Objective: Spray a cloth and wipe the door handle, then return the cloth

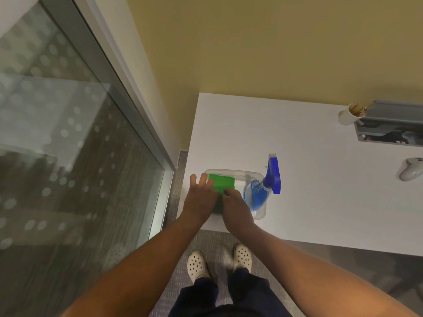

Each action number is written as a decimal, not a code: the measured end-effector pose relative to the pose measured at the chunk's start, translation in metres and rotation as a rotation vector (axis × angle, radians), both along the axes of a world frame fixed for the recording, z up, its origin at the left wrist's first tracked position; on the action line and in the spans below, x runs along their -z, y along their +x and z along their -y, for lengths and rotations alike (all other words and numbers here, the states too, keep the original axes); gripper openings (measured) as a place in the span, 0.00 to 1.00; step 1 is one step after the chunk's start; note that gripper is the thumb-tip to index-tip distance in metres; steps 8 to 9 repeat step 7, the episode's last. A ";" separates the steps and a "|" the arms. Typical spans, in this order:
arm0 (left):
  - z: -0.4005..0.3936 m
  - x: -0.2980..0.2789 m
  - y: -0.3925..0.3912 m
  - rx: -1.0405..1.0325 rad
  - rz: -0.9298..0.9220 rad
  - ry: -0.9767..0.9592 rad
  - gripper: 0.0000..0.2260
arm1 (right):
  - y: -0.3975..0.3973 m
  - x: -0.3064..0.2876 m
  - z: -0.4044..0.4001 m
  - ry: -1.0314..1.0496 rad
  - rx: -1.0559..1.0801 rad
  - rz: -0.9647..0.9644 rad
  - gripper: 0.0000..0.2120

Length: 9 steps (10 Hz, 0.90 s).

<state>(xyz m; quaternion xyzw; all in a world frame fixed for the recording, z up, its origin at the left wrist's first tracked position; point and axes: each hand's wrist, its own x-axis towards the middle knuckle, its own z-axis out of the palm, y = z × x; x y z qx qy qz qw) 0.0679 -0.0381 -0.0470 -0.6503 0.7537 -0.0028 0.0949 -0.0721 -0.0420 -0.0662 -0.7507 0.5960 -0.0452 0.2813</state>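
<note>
While in tub (259, 216), cloth (223, 182) under hands (201, 200)

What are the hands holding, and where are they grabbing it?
The green cloth in the clear tub. The right hand pinches its near edge; the left hand lies on its left side with fingers spread, so no clear grip there.

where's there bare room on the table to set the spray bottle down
The widest bare patch of table lies right of the bottle, before the controller. Another lies behind the tub, toward the wall, left of the cup. The near left corner is crowded: tub, cloth, both hands.
</note>
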 end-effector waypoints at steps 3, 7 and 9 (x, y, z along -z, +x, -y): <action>-0.001 0.031 0.005 -0.010 -0.085 -0.073 0.08 | -0.016 0.023 0.003 0.026 -0.336 -0.035 0.16; -0.042 -0.006 0.029 0.032 -0.088 -0.156 0.29 | -0.018 -0.056 -0.009 -0.382 -0.372 -0.113 0.33; -0.042 -0.006 0.029 0.032 -0.088 -0.156 0.29 | -0.018 -0.056 -0.009 -0.382 -0.372 -0.113 0.33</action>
